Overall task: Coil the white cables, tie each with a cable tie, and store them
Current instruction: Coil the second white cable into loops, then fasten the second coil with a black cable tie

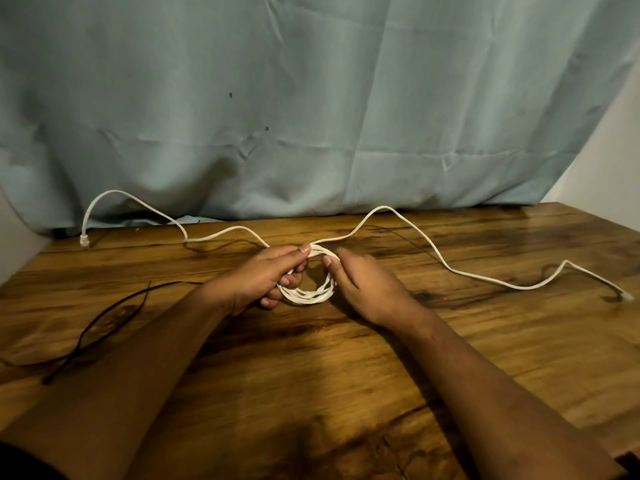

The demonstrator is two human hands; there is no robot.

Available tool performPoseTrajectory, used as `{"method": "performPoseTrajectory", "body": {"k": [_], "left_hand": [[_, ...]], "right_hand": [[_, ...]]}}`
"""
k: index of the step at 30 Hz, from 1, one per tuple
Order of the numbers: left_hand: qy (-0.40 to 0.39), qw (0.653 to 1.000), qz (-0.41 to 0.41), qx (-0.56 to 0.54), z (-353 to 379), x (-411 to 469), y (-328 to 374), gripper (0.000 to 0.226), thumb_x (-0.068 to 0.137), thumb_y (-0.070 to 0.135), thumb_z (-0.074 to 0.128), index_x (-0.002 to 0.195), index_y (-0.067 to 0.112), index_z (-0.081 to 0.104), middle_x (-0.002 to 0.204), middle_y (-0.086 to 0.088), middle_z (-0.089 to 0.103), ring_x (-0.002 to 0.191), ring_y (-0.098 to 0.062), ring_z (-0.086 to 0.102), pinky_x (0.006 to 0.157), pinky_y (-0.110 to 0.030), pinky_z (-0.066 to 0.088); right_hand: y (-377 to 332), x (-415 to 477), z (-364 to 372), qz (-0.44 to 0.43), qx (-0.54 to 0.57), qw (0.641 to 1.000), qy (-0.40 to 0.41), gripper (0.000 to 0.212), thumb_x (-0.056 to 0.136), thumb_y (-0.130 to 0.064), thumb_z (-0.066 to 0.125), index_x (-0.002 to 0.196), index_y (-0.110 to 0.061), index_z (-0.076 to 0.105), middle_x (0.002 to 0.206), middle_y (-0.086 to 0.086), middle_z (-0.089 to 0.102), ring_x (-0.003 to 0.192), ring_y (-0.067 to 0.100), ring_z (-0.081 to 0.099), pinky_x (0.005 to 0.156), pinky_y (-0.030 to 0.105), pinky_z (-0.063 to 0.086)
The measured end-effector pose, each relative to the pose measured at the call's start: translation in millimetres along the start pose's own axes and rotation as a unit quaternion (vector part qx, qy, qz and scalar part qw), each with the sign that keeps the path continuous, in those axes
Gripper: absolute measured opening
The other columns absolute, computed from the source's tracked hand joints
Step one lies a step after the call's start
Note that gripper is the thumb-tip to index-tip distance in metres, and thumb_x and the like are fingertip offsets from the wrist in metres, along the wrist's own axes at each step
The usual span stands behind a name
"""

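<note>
L hand [263, 275] curled thru white cable coil [308, 297]; R hand [363, 289] pinches it, fingers [343, 258] mostly hidden.

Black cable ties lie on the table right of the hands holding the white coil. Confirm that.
Not right: the head view shows the black cable ties lying on the table left of the left hand and right hand, which hold the white coil.

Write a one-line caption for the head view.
The left hand and right hand grip a partly coiled white cable at the wooden table; black cable ties lie nearby.
</note>
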State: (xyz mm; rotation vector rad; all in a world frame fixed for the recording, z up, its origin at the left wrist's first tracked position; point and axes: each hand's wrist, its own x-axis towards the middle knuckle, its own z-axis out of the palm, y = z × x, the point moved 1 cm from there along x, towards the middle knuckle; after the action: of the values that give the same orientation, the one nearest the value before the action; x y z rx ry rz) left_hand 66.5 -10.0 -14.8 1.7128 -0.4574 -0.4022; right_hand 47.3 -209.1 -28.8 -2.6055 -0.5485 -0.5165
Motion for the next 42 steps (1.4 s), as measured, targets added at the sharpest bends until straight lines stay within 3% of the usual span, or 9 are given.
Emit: {"method": "performPoseTrajectory", "body": {"k": [4,11,13,17,21,27,35,39,42], "left_hand": [[0.021,0.999,0.029,0.029,3,6,0,0.036,0.104,0.052,0.042,0.082,0.023,0.046,0.060,0.006,0.034,0.043,-0.007,0.018,0.041,-0.016,0.019],[0.033,0.996,0.042,0.076,6,8,-7,0.038,0.104,0.050,0.045,0.074,0.031,0.059,0.059,0.007,0.037,0.044,-0.007,0.021,0.044,-0.018,0.017],[0.040,0.996,0.034,0.069,6,7,-7,0.041,0.105,0.050,0.045,0.069,0.038,0.063,0.059,0.008,0.038,0.044,-0.007,0.020,0.045,-0.020,0.016],[0.063,0.997,0.035,0.037,4,-2,-5,0.034,0.105,0.048,0.045,0.081,0.023,0.049,0.059,0.008,0.037,0.043,-0.006,0.018,0.043,-0.018,0.015],[0.149,0.987,0.045,-0.032,-27,-28,-4,0.035,0.102,0.053,0.048,0.086,0.022,0.048,0.060,0.009,0.037,0.046,-0.008,0.018,0.045,-0.021,0.013],[0.234,0.968,0.075,-0.056,-81,-91,-8,0.035,0.104,0.050,0.046,0.081,0.024,0.046,0.059,0.007,0.035,0.044,-0.009,0.019,0.044,-0.020,0.013],[0.380,0.916,0.082,-0.095,-148,-160,-27,0.038,0.104,0.052,0.046,0.078,0.024,0.046,0.057,0.007,0.034,0.040,-0.007,0.020,0.042,-0.016,0.017],[0.408,0.899,0.091,-0.134,-162,-163,-27,0.037,0.105,0.051,0.046,0.080,0.023,0.045,0.055,0.009,0.033,0.039,-0.006,0.020,0.039,-0.017,0.018],[0.419,0.889,0.093,-0.156,-168,-159,-26,0.038,0.105,0.051,0.047,0.079,0.023,0.045,0.055,0.008,0.033,0.039,-0.006,0.020,0.038,-0.016,0.018]], "right_hand": [[-3,1,-6,-0.019,-0.100,0.994,0.030,0.038,0.109,-0.049,0.028,0.108,-0.020,0.052,0.091,0.009,0.070,0.080,0.033,0.066,0.069,0.045,0.052],[-1,-2,0,-0.001,-0.130,0.991,0.011,0.033,0.110,-0.045,0.032,0.105,-0.019,0.051,0.098,0.016,0.072,0.088,0.043,0.066,0.063,0.040,0.036],[-1,-3,3,0.010,-0.112,0.994,0.011,0.034,0.109,-0.046,0.031,0.104,-0.019,0.051,0.098,0.015,0.071,0.088,0.041,0.066,0.063,0.041,0.038],[0,-10,2,0.021,-0.026,0.999,0.022,0.042,0.106,-0.059,0.029,0.099,-0.024,0.051,0.093,0.006,0.071,0.088,0.033,0.066,0.069,0.044,0.047],[-6,-18,-1,0.032,0.016,0.999,0.032,0.045,0.103,-0.066,0.032,0.115,-0.030,0.057,0.101,-0.001,0.074,0.092,0.023,0.068,0.075,0.041,0.052],[-58,-13,24,-0.084,-0.033,0.996,-0.018,0.035,0.103,-0.060,0.039,0.118,-0.033,0.055,0.099,-0.001,0.075,0.092,0.024,0.069,0.068,0.035,0.044],[-151,12,72,-0.197,-0.008,0.978,-0.064,0.028,0.102,-0.058,0.045,0.116,-0.036,0.053,0.094,-0.009,0.071,0.086,0.018,0.067,0.068,0.036,0.051],[-186,23,94,-0.252,0.015,0.966,-0.058,0.022,0.100,-0.051,0.053,0.113,-0.033,0.056,0.099,-0.010,0.068,0.087,0.016,0.064,0.065,0.032,0.042],[-210,27,109,-0.284,0.064,0.954,-0.066,0.019,0.099,-0.045,0.057,0.113,-0.033,0.060,0.105,-0.012,0.068,0.092,0.010,0.063,0.071,0.033,0.050]]}}
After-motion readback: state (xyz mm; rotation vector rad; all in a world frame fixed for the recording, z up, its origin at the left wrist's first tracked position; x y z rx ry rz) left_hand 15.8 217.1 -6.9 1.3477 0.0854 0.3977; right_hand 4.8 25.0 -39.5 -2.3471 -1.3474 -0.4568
